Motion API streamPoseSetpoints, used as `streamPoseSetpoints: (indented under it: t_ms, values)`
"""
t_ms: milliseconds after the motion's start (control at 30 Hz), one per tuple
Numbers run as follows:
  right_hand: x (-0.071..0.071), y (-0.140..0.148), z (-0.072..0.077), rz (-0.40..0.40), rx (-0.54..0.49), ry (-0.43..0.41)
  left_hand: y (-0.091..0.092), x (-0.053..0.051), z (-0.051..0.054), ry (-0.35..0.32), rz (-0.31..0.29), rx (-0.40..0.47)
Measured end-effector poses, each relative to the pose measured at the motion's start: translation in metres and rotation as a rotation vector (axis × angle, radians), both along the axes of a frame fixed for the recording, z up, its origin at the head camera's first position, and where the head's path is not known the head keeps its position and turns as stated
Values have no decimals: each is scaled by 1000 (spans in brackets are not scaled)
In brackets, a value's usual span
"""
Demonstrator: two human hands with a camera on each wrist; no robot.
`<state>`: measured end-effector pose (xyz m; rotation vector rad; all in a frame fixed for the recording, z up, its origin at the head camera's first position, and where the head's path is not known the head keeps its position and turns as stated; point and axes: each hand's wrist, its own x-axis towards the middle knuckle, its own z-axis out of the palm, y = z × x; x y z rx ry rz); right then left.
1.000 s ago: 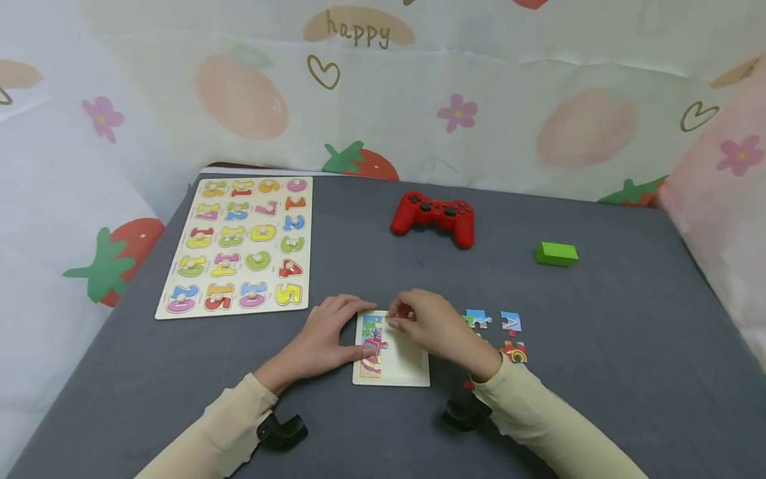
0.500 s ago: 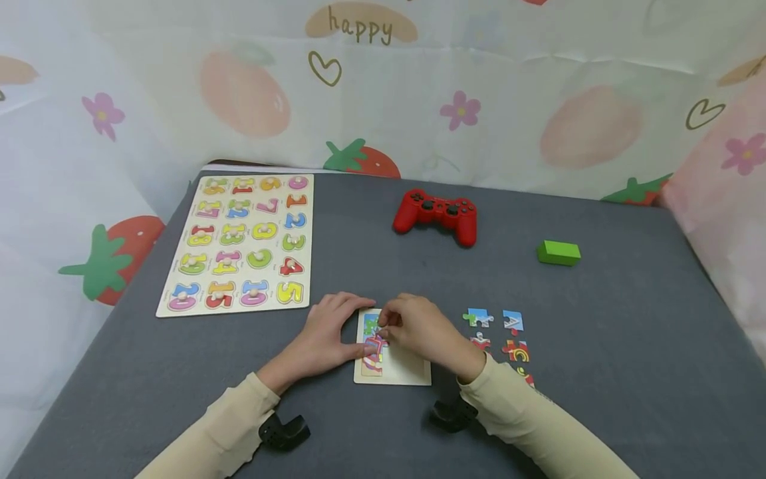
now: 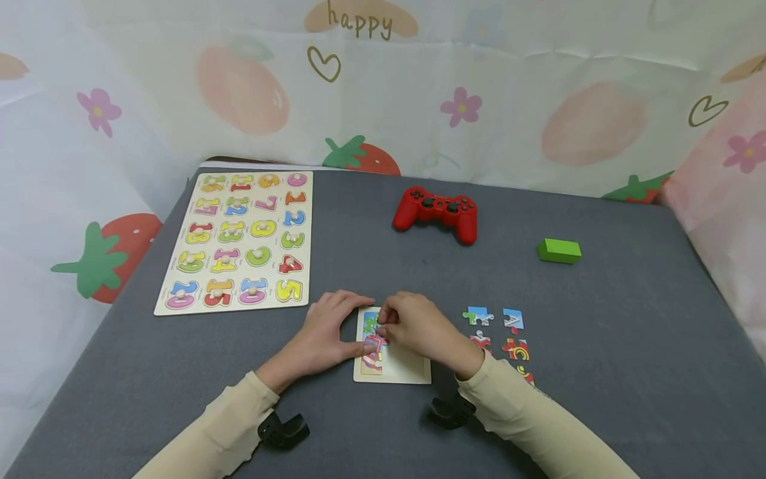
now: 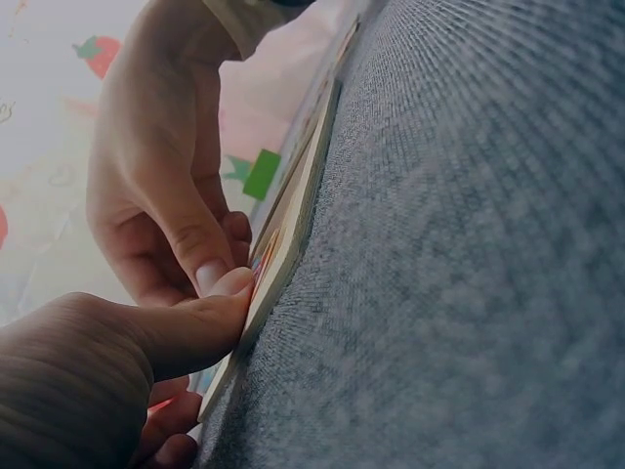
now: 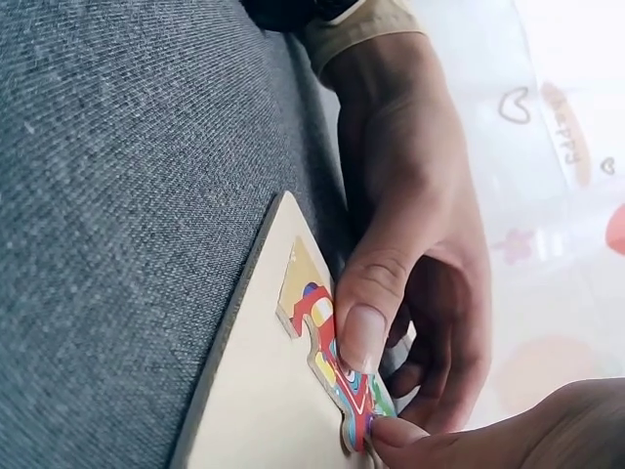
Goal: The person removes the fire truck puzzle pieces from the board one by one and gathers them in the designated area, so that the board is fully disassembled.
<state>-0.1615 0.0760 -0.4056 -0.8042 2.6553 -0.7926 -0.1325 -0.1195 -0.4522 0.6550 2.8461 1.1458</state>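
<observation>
A small wooden puzzle board (image 3: pixel 408 370) lies on the grey cloth, with joined puzzle pieces (image 5: pixel 327 342) along its left side. My left hand (image 3: pixel 323 336) grips the board's left part, its thumb on the joined pieces and its fingers at the far left edge. Bent over the upper end of that column, my right hand (image 3: pixel 421 329) pinches a puzzle piece between thumb and forefinger, mostly hidden by the fingertips. Green and blue printing (image 3: pixel 370 322) shows just left of those fingertips. In the right wrist view the two thumbs are close together over the pieces.
Several loose puzzle pieces (image 3: pixel 515 348) lie right of the board, some partly behind the right sleeve. A number puzzle board (image 3: pixel 245 243) is at the left. Farther back are a red game controller (image 3: pixel 435 213) and a green block (image 3: pixel 559 251).
My right hand has shifted left and slightly nearer, from the board's upper middle to the joined column. More loose pieces show beside its wrist. My left hand stays on the board.
</observation>
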Motion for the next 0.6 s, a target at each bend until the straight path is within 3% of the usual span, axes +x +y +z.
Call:
streamPoseSetpoints:
  t_ms: [600]
  values:
    - [5,4,-7,-66,-118,55,3,2,5,-49,38,-7]
